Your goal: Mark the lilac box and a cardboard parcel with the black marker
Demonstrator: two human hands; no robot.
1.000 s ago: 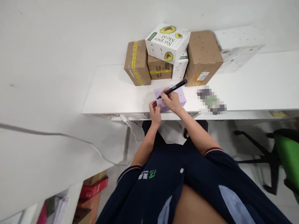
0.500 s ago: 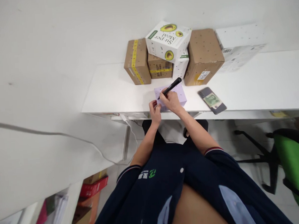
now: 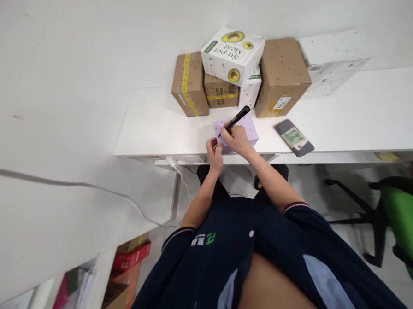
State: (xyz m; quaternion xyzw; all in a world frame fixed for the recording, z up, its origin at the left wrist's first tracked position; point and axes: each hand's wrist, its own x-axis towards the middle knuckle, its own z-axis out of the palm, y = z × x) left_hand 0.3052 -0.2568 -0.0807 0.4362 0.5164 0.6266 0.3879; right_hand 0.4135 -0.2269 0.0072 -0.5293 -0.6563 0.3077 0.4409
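A lilac box (image 3: 251, 130) with small dark dots lies near the front edge of the white desk. My right hand (image 3: 238, 140) rests on its top, fingers closed around a black marker (image 3: 238, 118). The marker leans up to the right, and its lower end meets the box top near the left side. At the box's left front corner, my left hand (image 3: 215, 156) grips the box between thumb and fingers. Any marks under the tip are too small to make out.
Behind the lilac box stand brown cartons (image 3: 189, 85) and a white avocado-print box (image 3: 234, 51) on top of others. A larger carton (image 3: 282, 72) and a phone (image 3: 294, 137) are to the right. A green chair (image 3: 407, 227) stands at lower right; a white cable (image 3: 126, 200) hangs left.
Almost nothing differs. The view shifts very slightly, while both hands, the marker and the lilac box keep their places.
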